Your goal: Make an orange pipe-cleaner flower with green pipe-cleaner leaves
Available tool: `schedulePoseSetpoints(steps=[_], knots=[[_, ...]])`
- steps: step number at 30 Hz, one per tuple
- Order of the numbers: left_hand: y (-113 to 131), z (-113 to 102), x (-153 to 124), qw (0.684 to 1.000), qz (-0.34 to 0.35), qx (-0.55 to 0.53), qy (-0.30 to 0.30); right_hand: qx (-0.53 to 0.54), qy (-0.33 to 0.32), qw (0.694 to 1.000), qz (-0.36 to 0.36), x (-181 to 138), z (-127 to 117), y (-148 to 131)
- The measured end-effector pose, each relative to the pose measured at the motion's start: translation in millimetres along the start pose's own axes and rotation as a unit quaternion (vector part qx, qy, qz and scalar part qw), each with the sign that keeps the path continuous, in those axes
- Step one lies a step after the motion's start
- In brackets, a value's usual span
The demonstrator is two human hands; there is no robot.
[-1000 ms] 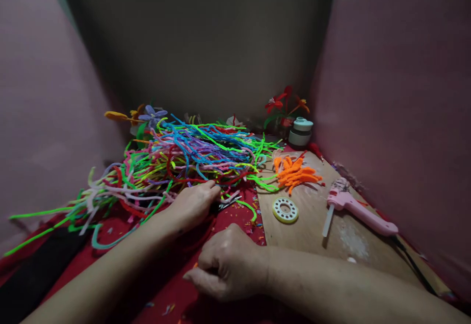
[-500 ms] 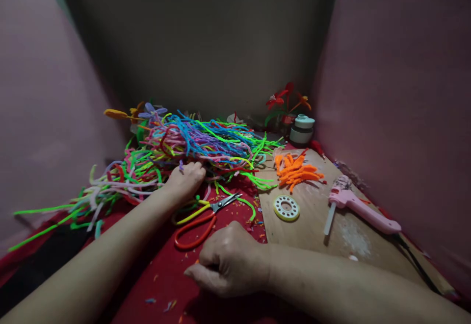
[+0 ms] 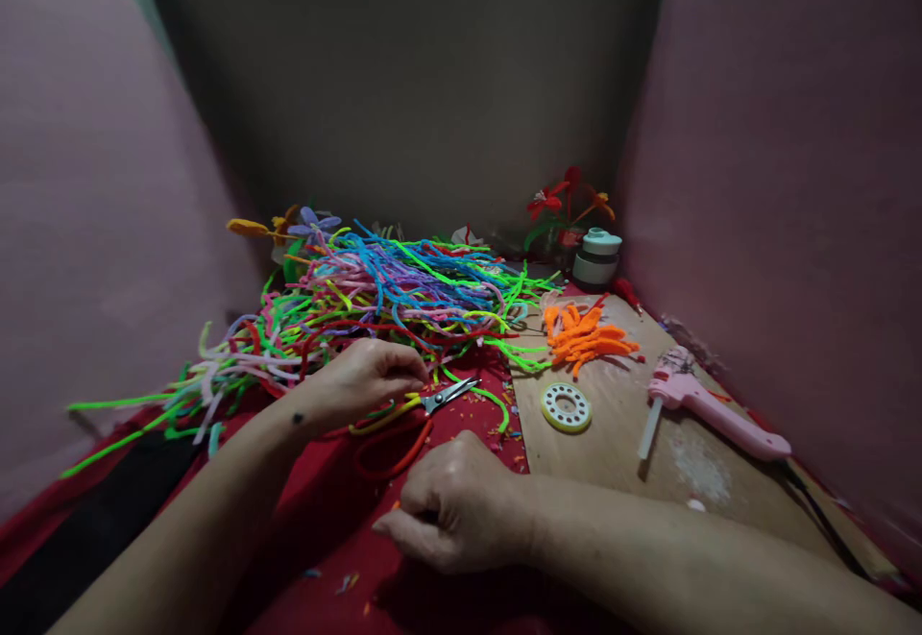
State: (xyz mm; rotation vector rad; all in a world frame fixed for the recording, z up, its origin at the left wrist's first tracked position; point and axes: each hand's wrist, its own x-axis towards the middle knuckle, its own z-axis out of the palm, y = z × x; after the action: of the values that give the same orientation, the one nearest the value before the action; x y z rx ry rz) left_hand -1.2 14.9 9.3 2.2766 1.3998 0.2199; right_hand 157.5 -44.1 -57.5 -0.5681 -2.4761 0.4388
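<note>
Left hand (image 3: 360, 380): fingers curled over the yellow handle of the scissors (image 3: 439, 397), mid-tabletop, at the near edge of the pipe-cleaner pile (image 3: 389, 294); grip on the handle cannot be confirmed. Right hand (image 3: 461, 510): grip narrow, curled into a fist on the red cloth (image 3: 317, 529) by the tabletop's near edge; contents hidden. Glue gun (image 3: 710, 411) lies well apart, toward the right edge.

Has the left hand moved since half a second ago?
Yes. The left hand drew back from the pipe cleaner pile, toward the person, to the scissors.

Red-and-yellow-handled scissors (image 3: 430, 403); lying flat
</note>
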Motion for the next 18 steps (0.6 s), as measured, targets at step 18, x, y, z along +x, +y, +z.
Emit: schedulePoseSetpoints(steps=[18], knots=[[-36, -18, -33, 0.992, -0.042, 0.094, 0.07, 0.016, 0.014, 1.0, -0.009, -4, 5, 4]])
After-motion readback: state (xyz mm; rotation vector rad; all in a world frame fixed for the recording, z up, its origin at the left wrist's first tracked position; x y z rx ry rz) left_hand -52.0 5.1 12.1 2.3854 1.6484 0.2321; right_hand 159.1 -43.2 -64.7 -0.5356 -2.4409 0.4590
